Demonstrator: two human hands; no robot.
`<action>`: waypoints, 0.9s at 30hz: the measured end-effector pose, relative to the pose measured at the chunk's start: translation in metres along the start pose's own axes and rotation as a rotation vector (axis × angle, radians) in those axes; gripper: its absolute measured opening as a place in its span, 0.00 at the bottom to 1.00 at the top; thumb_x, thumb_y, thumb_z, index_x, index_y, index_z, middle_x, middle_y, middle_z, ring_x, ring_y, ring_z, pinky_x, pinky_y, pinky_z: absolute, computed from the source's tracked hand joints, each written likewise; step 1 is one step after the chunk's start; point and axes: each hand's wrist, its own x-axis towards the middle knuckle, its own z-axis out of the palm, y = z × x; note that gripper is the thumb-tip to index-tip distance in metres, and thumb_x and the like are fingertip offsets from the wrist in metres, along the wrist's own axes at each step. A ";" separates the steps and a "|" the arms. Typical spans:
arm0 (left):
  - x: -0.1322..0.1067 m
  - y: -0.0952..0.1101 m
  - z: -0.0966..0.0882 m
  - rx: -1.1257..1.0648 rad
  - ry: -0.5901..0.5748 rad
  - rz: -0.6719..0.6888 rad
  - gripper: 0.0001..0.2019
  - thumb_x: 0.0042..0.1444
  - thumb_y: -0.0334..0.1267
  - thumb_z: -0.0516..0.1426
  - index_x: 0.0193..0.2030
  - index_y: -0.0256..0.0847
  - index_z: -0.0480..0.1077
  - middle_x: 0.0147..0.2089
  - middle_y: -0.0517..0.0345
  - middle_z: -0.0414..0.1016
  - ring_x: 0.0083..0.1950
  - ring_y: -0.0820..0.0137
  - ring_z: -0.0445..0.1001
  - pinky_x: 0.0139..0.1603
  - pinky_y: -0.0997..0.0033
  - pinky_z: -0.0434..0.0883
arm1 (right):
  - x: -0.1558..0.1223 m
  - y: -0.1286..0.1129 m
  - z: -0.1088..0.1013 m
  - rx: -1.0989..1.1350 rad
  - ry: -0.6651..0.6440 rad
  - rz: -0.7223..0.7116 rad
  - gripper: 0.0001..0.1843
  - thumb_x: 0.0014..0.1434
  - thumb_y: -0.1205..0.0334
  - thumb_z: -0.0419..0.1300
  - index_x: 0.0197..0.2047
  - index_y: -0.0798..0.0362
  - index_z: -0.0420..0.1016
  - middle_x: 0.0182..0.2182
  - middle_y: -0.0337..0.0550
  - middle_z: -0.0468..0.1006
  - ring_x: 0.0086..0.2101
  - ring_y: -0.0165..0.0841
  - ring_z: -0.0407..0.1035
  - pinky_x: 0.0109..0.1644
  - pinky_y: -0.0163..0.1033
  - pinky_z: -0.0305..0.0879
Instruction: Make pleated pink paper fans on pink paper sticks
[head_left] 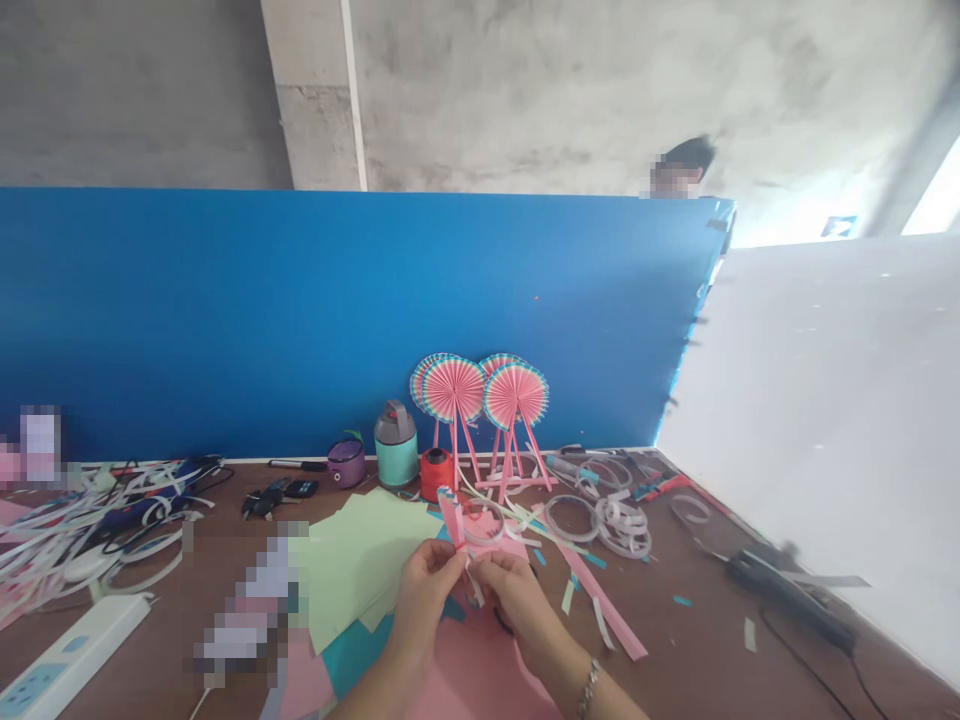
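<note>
My left hand [424,585] and my right hand [514,590] meet over the table, both pinching a folded pink paper strip [455,522] that stands up between the fingertips. A thin white tape backing curls off it near my right fingers. Under my hands lie pale green sheets [360,560], a teal sheet [356,650] and a pink sheet [472,680]. A bracelet shows on my right wrist.
Finished pink paper fans [480,395] stand against the blue partition [337,310]. Nearby are a red thread spool [436,473], a teal bottle [396,445], a purple pot [346,462], tape rolls [596,515], a power strip [71,655], tangled strips at left, and a black tool [787,590].
</note>
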 end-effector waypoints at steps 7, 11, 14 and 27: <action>0.006 -0.009 -0.003 0.020 0.023 0.015 0.17 0.39 0.48 0.64 0.23 0.39 0.64 0.15 0.64 0.68 0.15 0.72 0.68 0.15 0.76 0.64 | 0.000 -0.001 0.001 -0.010 0.005 0.006 0.15 0.42 0.53 0.59 0.16 0.53 0.61 0.12 0.30 0.56 0.16 0.22 0.43 0.22 0.33 0.37; 0.006 -0.009 -0.002 -0.022 0.059 0.013 0.16 0.40 0.48 0.64 0.23 0.40 0.63 0.16 0.66 0.66 0.15 0.73 0.67 0.12 0.76 0.64 | 0.000 -0.006 0.000 -0.008 -0.062 0.006 0.15 0.40 0.53 0.61 0.16 0.55 0.66 0.13 0.33 0.61 0.17 0.22 0.47 0.22 0.33 0.39; 0.006 -0.007 -0.002 -0.010 0.100 0.040 0.14 0.41 0.45 0.63 0.23 0.39 0.64 0.17 0.66 0.67 0.16 0.74 0.68 0.13 0.77 0.65 | 0.003 -0.006 -0.003 -0.012 -0.096 0.024 0.13 0.38 0.55 0.64 0.19 0.57 0.71 0.16 0.35 0.67 0.17 0.22 0.49 0.22 0.32 0.42; 0.010 -0.009 -0.006 0.035 0.115 0.118 0.12 0.42 0.43 0.63 0.22 0.38 0.67 0.19 0.64 0.69 0.21 0.73 0.69 0.24 0.76 0.68 | 0.016 0.014 -0.005 0.097 -0.014 -0.026 0.18 0.31 0.57 0.70 0.26 0.57 0.74 0.20 0.38 0.73 0.21 0.27 0.63 0.28 0.34 0.57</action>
